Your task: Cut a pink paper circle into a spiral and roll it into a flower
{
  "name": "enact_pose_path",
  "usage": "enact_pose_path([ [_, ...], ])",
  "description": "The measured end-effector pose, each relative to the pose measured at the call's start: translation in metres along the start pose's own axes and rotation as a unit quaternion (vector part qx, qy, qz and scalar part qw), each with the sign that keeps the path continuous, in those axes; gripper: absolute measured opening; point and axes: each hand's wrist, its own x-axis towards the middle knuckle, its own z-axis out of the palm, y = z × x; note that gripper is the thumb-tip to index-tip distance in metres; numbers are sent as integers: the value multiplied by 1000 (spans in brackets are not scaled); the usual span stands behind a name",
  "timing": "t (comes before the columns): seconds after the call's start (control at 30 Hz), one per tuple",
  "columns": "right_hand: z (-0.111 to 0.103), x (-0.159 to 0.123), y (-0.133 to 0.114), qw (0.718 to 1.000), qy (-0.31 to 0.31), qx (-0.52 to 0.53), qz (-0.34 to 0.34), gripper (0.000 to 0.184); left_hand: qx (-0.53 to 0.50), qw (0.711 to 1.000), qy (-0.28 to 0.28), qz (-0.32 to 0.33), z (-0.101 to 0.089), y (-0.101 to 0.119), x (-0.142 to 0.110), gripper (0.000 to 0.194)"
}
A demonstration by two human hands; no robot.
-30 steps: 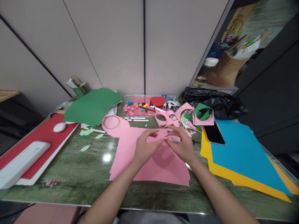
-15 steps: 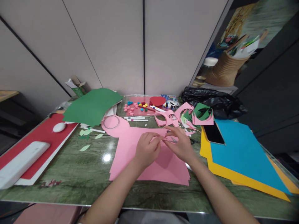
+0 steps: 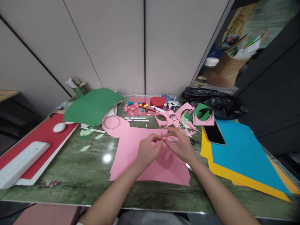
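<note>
The left hand [image 3: 148, 149] slanted in from the lower left, thumb and fingers bent into a pinch on a small paper piece [image 3: 163, 137] above the pink sheets [image 3: 127, 150] on the counter [image 3: 86, 168]; the piece was too small to tell its long axis. The right hand [image 3: 182, 144], angled inward, pinched it too, over scissors [image 3: 174, 140] pointing left, their long axis running roughly sideways.

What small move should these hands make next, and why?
Probably a gentle pinch on the small pink piece, since fingertips of both the left hand and the right hand meet at it; its exact shape is too small to tell.
</note>
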Motion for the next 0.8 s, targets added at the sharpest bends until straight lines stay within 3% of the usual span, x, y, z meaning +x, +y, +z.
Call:
enact_pose_path([
  [0.13, 4, -2, 2, 999, 13, -35, -32, 41, -223, 967, -18, -122, 2, -5, 6, 19],
  [0.23, 6, -3, 2, 998, 14, -53, -43, 41, -280, 946, -30, -163, 2, -10, 9, 25],
  [0.37, 7, -4, 1, 997, 6, -68, -45, 40, -245, 959, -32, -138, 2, -10, 8, 29],
  [0.47, 8, -4, 2, 996, 5, -77, -40, 40, -115, 990, -29, -70, 3, -6, 3, 28],
  [0.57, 8, -3, 4, 997, 1, -75, -33, 42, 4, 999, -27, -34, 3, -5, 1, 26],
  [0.8, 3, 1, 1, 1000, -18, -18, 12, 42, -28, 995, -11, -94, 1, -9, 8, 23],
])
